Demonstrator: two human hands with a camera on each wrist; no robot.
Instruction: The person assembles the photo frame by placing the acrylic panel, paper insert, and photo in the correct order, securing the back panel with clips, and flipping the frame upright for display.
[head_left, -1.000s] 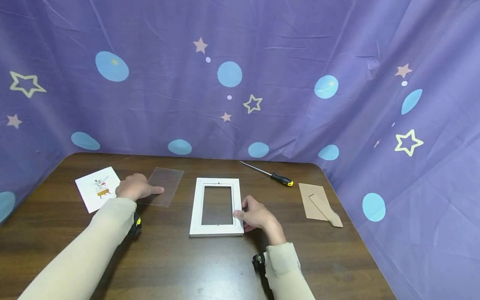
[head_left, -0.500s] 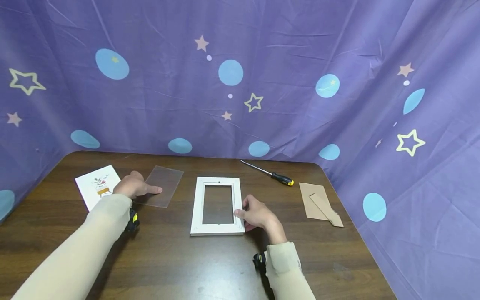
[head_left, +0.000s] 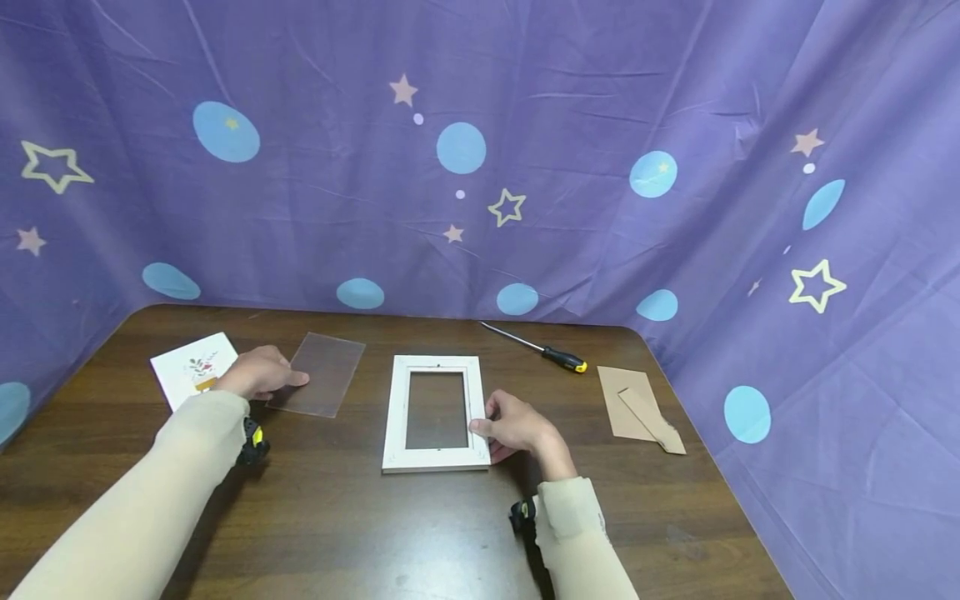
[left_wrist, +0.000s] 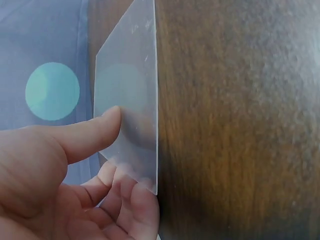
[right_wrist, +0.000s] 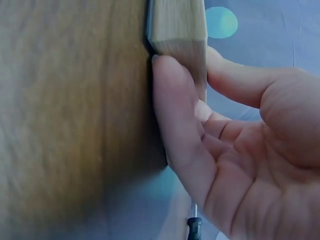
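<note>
My left hand (head_left: 258, 372) is at the left edge of a clear plastic sheet (head_left: 330, 379). The left wrist view has the thumb lying over the clear face, the other fingers curled at the near edge and holding it there. Partly behind that hand lies a white card (head_left: 183, 367) printed with a plant in a pot. In the middle, a white picture frame (head_left: 397, 417) with an open centre rests on the table. My right hand (head_left: 517, 425) grips its right side, thumb on top and fingers along the bare wood side (right_wrist: 180, 22).
A screwdriver (head_left: 562, 358) with a black and yellow handle lies at the back, right of the frame. Farther right are a brown backing board (head_left: 618, 408) and a cardboard strip (head_left: 647, 417) across it. A purple curtain (head_left: 570, 167) hangs behind the wooden table (head_left: 337, 517).
My left hand has slid a little to the left, covering more of the card, and the clear sheet has shifted and turned slightly. My right hand and the frame have stayed nearly in place.
</note>
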